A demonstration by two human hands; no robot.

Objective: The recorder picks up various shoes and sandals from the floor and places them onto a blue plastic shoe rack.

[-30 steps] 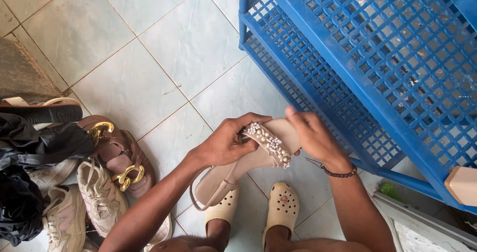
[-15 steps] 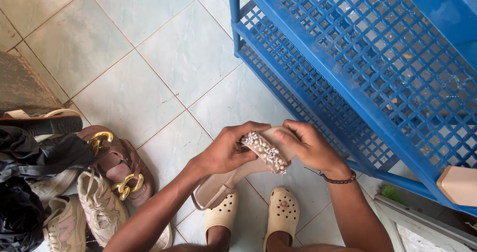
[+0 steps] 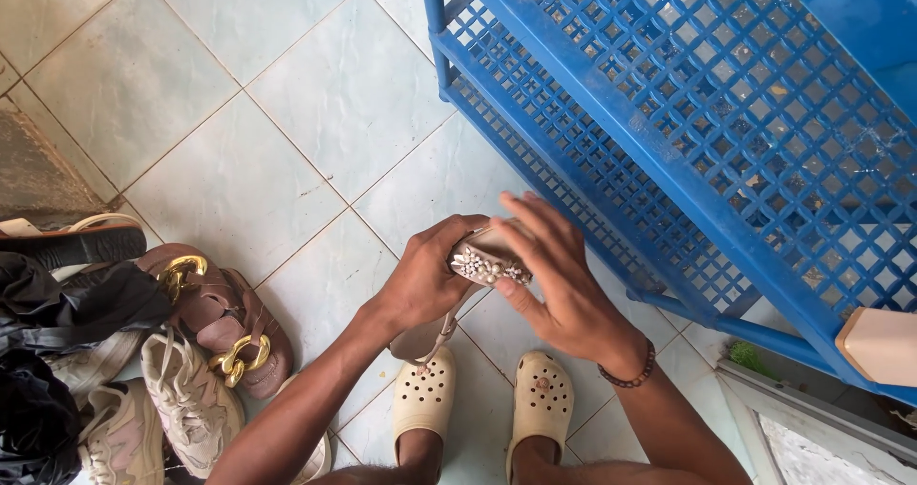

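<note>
Arms were bare, no sleeves. A dark beaded bracelet (image 3: 626, 374) circled the right wrist. Cream perforated clogs (image 3: 541, 404) covered both feet.
</note>
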